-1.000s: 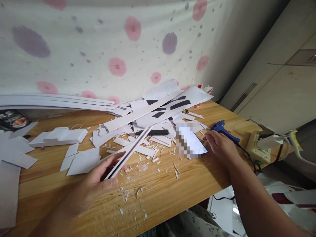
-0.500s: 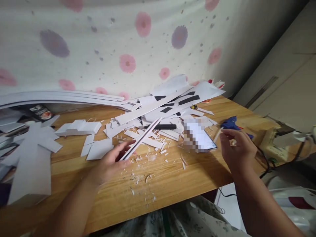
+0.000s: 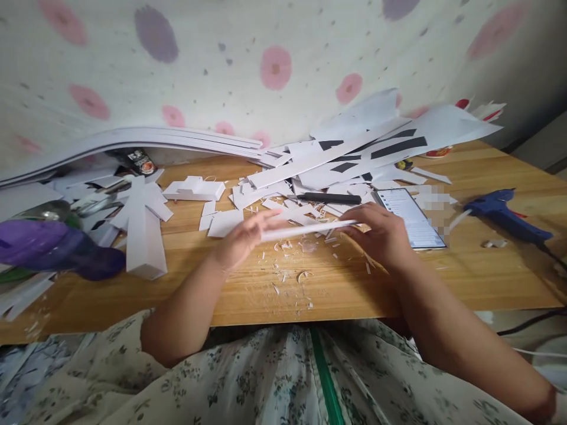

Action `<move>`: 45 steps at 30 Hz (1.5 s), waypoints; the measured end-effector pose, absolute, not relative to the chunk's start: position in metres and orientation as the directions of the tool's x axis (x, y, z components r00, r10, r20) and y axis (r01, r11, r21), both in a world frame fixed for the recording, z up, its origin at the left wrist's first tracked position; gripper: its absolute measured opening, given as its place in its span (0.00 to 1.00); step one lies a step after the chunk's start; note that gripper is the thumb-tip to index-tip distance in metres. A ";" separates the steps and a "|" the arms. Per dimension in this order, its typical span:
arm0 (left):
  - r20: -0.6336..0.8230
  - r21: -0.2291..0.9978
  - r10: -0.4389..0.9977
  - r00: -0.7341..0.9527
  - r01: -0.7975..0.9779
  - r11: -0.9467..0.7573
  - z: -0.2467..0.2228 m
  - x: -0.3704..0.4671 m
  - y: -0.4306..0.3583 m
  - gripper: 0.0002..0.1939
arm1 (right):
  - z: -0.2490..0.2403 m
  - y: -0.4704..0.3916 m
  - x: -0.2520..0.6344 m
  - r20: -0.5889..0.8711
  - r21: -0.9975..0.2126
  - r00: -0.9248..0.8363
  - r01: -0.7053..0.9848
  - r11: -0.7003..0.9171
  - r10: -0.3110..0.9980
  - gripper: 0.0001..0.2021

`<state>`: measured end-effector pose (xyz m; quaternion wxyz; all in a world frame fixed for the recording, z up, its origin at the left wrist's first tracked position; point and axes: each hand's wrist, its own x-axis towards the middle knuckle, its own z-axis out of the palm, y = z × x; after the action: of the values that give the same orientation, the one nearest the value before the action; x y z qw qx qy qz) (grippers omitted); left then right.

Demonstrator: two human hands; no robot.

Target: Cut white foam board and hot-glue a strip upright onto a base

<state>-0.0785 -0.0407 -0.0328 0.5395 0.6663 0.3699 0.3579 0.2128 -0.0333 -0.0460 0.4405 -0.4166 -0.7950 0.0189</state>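
Observation:
A narrow strip of white board (image 3: 305,229), likely foam board, is held level above the front middle of the table, its edge facing me. My right hand (image 3: 378,233) pinches its right end between thumb and fingers. At the other end, my left hand (image 3: 241,239) has the strip between thumb and fingers, which reach out loosely behind it and are a little blurred. Behind the strip, a black-handled knife (image 3: 330,198) lies on white offcuts. A phone (image 3: 411,218) with a lit screen lies just beyond my right hand. Farther right rests a blue glue gun (image 3: 509,215).
White boards and paper with black patches (image 3: 398,147) are heaped at the back. A folded white piece (image 3: 195,189) and a box-like white form (image 3: 146,242) stand left. A purple bottle (image 3: 62,248) is at far left. Scraps litter the wooden table (image 3: 345,295).
My right hand has come left from beside the glue gun and taken the strip's right end. The strip has swung from slanting away to lying crosswise. My view has shifted.

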 end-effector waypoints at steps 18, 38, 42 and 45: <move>-0.202 0.130 0.748 0.632 0.774 -0.619 -0.058 0.014 -0.089 0.36 | -0.057 -0.041 0.195 0.783 -0.414 -0.188 0.554 0.722 0.593 0.07; 0.056 0.124 0.841 0.538 0.832 -0.541 -0.053 -0.038 -0.069 0.16 | -0.060 -0.035 0.205 0.811 -0.389 -0.110 0.632 0.670 0.575 0.10; 0.061 0.053 0.892 0.449 0.891 -0.452 -0.050 -0.061 -0.064 0.15 | -0.059 -0.034 0.206 0.803 -0.413 -0.077 0.642 0.646 0.591 0.11; 0.097 0.007 0.930 0.355 0.934 -0.358 -0.045 -0.079 -0.061 0.17 | -0.058 -0.035 0.207 0.809 -0.421 -0.053 0.643 0.640 0.585 0.10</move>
<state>-0.0792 -0.0610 -0.0453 -0.0246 0.8228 0.5662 0.0422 0.2069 -0.0346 -0.0581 0.5425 -0.4235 -0.7249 -0.0267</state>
